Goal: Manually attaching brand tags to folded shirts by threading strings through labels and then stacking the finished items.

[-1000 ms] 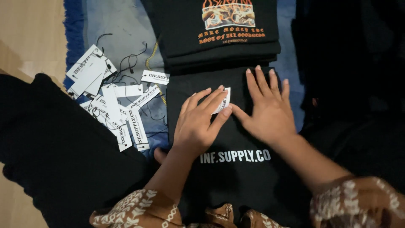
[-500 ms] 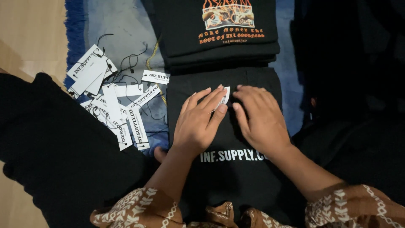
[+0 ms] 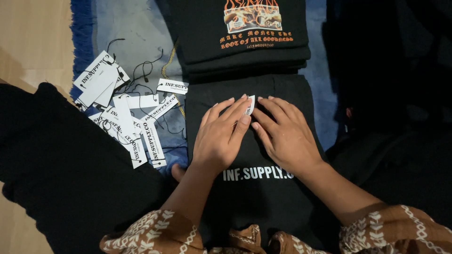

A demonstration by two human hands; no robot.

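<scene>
Seen from above, 2 bare hands are laid side by side on a folded black garment [image 3: 254, 197] with white lettering across its lower part. The left hand [image 3: 219, 138] is spread flat, palm down, its fingers extended and pressed onto the cloth. The right hand [image 3: 287, 136] is also laid palm down, fingers slightly curled. A small white tag [image 3: 249, 105] is pinched between the fingertips of both hands, near the upper middle of the garment; most of the tag is hidden by the fingers. Directly beyond the hands, a stack of folded black shirts [image 3: 245, 42] with an orange flame print is seen, touching the top edge of the garment. To the left, a loose pile of white hang tags [image 3: 122, 115] with black strings is scattered on a blue-grey rug [image 3: 136, 33]. Brown patterned sleeves [image 3: 155, 233] are visible at the bottom edge.
</scene>
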